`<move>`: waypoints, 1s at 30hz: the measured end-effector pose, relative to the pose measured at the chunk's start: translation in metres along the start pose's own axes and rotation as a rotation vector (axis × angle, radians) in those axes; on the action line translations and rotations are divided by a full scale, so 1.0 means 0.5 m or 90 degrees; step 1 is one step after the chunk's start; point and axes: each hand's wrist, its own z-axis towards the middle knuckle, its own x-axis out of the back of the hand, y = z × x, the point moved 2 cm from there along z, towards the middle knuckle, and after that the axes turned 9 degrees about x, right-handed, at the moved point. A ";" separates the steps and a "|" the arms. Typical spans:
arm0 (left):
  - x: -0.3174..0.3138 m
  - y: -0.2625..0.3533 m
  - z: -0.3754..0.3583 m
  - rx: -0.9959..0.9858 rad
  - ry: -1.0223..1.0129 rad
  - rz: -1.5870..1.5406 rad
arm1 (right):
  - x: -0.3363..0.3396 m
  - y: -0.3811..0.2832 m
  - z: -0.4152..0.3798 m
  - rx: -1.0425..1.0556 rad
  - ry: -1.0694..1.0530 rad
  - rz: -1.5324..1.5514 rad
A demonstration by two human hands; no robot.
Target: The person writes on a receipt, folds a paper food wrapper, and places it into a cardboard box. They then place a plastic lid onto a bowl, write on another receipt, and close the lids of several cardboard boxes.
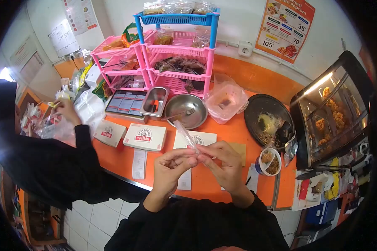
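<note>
My left hand (171,170) and my right hand (223,165) meet above the front of the orange counter, fingertips pinched together. Between them they grip the lower end of a narrow, clear plastic bag (183,133), which points up and away from me. What the bag contains, if anything, I cannot make out. Behind it lies a white printed carton (209,138), partly covered by the bag and my fingers. A second white carton (144,137) is to the left, with a paper receipt (139,164) in front. The steel bowl (199,115) with a spoon stands just beyond the bag.
Pink and blue shelves (176,52) with packets stand behind a tablet (125,103). A black round pan (255,115), a tub of food (264,167) and a glass display warmer (305,119) are on the right. A co-worker (42,163) handles plastic bags at left.
</note>
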 end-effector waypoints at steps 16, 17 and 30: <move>-0.150 -0.089 -0.074 -0.034 -0.030 0.064 | 0.156 -0.065 -0.111 -0.027 0.042 0.023; -0.157 -0.092 -0.076 -0.039 -0.034 0.063 | 0.162 -0.065 -0.114 -0.022 0.046 0.033; -0.213 -0.121 -0.062 -0.069 -0.080 0.099 | 0.227 -0.070 -0.139 -0.028 0.060 0.028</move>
